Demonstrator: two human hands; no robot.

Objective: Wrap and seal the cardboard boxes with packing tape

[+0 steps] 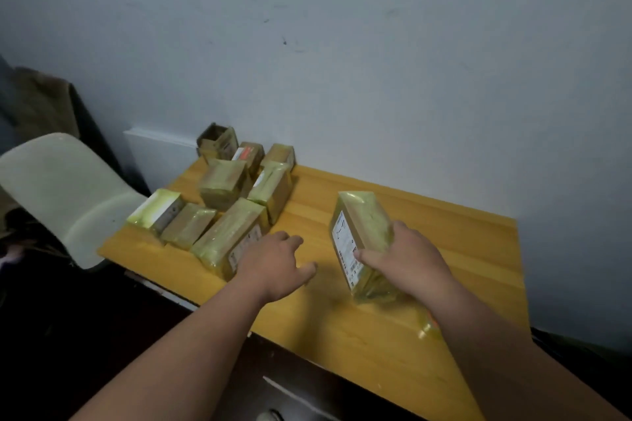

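Note:
My right hand (408,258) grips a cardboard box (359,232) wrapped in yellowish tape, tilted on its lower end on the wooden table (376,345). A white label with barcodes shows on its left face. My left hand (275,261) hovers over the table with loosely curled fingers and holds nothing, right beside a long taped box (227,237). Under my right forearm a yellowish tape roll (429,330) peeks out, mostly hidden.
Several taped boxes crowd the table's back left (222,182), reaching to the wall. A pale chair (68,188) stands left of the table. A dark cabinet front (290,396) lies below the near edge. The grey wall closes the far side.

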